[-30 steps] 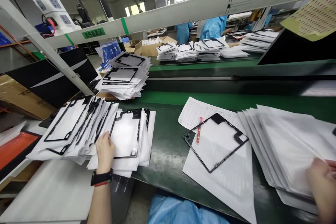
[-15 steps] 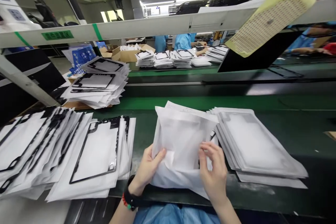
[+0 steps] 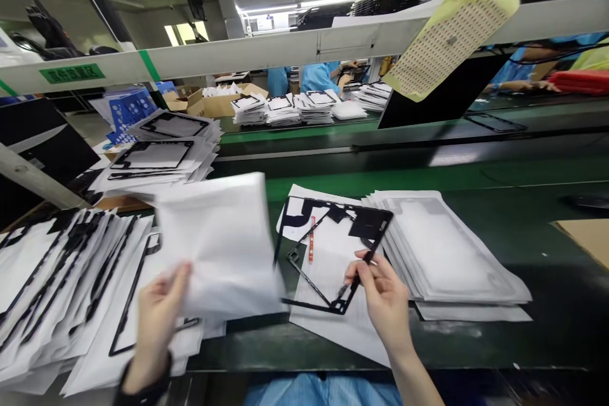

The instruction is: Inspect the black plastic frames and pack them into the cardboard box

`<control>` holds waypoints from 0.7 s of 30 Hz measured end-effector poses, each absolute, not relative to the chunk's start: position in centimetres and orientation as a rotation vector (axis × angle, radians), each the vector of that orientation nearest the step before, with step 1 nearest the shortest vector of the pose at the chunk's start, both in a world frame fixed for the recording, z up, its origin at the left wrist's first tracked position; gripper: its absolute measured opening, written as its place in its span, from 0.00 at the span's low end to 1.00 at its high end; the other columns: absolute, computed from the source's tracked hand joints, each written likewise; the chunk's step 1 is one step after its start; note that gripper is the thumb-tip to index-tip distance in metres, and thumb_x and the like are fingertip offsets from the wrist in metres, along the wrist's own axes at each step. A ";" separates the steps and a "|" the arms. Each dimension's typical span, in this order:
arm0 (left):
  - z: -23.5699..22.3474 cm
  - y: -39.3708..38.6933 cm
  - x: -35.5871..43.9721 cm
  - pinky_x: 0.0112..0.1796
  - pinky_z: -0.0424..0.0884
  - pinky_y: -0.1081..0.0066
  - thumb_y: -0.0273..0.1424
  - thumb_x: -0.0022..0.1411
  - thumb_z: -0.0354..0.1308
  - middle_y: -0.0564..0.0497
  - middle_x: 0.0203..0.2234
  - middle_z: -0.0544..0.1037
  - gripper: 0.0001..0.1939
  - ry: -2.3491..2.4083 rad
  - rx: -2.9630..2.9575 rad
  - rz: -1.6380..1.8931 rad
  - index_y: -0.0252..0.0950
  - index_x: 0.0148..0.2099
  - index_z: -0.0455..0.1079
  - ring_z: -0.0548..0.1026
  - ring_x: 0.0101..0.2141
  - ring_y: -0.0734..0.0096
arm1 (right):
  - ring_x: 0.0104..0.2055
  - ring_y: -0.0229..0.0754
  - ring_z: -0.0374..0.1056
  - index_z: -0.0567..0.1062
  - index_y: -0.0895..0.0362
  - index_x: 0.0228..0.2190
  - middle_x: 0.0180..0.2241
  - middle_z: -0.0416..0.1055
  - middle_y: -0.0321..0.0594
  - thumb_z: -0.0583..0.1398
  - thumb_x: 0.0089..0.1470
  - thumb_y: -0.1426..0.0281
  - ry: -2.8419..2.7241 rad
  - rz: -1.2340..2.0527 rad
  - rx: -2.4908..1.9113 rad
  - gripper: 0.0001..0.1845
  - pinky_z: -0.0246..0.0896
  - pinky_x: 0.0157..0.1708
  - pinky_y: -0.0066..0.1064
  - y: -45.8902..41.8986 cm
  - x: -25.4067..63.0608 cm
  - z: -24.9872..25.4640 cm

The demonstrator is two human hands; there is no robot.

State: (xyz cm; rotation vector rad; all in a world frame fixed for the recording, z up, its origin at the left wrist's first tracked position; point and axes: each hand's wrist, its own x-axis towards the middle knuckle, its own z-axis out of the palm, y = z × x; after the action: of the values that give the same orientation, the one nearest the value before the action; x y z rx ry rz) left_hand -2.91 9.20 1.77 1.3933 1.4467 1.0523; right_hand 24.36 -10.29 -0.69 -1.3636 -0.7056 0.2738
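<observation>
My left hand (image 3: 164,301), blurred by motion, pinches a white translucent sleeve (image 3: 221,247) by its lower left edge, above the left stack. Between the thumb and fingers of my right hand (image 3: 380,295) is the right side of a thin black rectangular frame (image 3: 366,225), held tilted. Beneath the frame lies white paper (image 3: 342,333) on the green bench. Through the frame's opening I see a small red-and-white strip (image 3: 311,240) and another thin black frame part (image 3: 309,279).
A stack of white sleeves (image 3: 451,247) lies to the right. Sleeves with black frames (image 3: 47,292) fan out at the left; another pile (image 3: 157,155) stands behind. A yellow dotted sheet (image 3: 457,25) hangs from the rail (image 3: 238,44). Co-workers in blue (image 3: 318,78) work across the bench.
My left hand has carried the white sleeve left, away from my right hand. The black frame, mostly covered by the sleeve before, now shows in my right hand. The view has shifted slightly.
</observation>
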 end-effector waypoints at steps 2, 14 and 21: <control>2.8 11.5 -6.5 0.39 0.68 0.56 0.47 0.43 0.65 0.52 0.18 0.72 0.17 1.724 1.487 1.089 0.40 0.29 0.71 0.73 0.34 0.48 | 0.24 0.36 0.72 0.71 0.54 0.38 0.24 0.74 0.34 0.60 0.63 0.64 -0.695 0.157 -1.361 0.07 0.71 0.28 0.25 -11.1 24.6 -0.2; 1.2 11.7 -5.3 0.62 0.54 0.46 0.50 0.63 0.49 0.30 0.64 0.61 0.38 1.835 2.244 1.142 0.28 0.66 0.59 0.58 0.64 0.36 | 0.36 0.50 0.78 0.76 0.49 0.43 0.33 0.79 0.41 0.62 0.60 0.67 -0.948 -0.165 -1.148 0.08 0.77 0.34 0.43 -13.0 24.8 -1.9; 8.4 -3.0 5.0 0.62 0.55 0.47 0.61 0.59 0.50 0.44 0.60 0.69 0.43 0.373 1.628 1.379 0.49 0.70 0.51 0.67 0.59 0.45 | 0.38 0.52 0.79 0.76 0.46 0.40 0.34 0.81 0.36 0.61 0.62 0.65 -1.013 -0.137 -1.119 0.05 0.76 0.42 0.54 -13.1 24.2 -1.9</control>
State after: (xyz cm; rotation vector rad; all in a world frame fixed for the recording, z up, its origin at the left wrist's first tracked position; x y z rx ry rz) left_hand 4.96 -3.00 8.43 1.6275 0.3731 1.3791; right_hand 24.16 -13.05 -1.92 -1.1193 -1.0135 -0.1370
